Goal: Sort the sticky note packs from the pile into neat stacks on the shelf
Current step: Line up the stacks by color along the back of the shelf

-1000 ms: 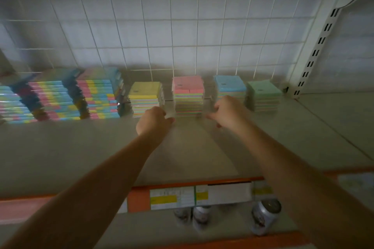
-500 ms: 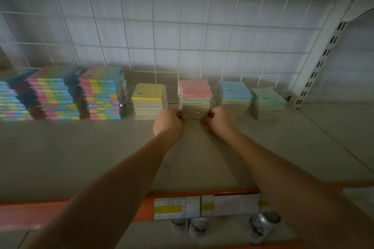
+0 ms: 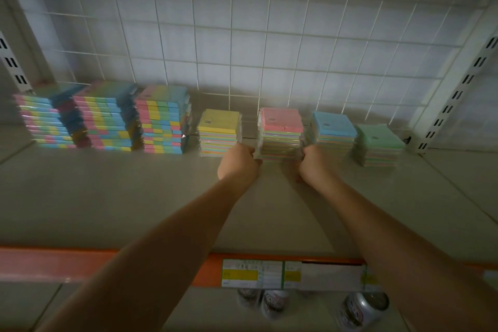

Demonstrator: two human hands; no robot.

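The pink-topped stack of sticky note packs [image 3: 281, 134] is taken as the landmark; it stands on the shelf [image 3: 134, 197] near the wire grid back panel [image 3: 242, 48]. Its lower front corners are clasped from both sides: the left hand [image 3: 238, 163] is curled against its left edge and the right hand [image 3: 314, 162] against its right edge, fingers bent round the wrapped packs. Just left of it stands a yellow-topped stack [image 3: 218, 132], just right a blue-topped stack [image 3: 332, 129], and further right a green-topped stack [image 3: 378, 144]. Well to the left, taller multicolour stacks [image 3: 107, 118] are ranged in a row. The packs appear film-wrapped, so they are judged light and fairly stiff singly, yet slippery against one another; a column could shear or topple if pushed high up. Hold is best taken low, on two opposite sides, with even pressure, so that the edges are squared together. Below the shelf's orange front rail [image 3: 54, 261], price labels [image 3: 253, 273] and cans [image 3: 361, 310] are seen.
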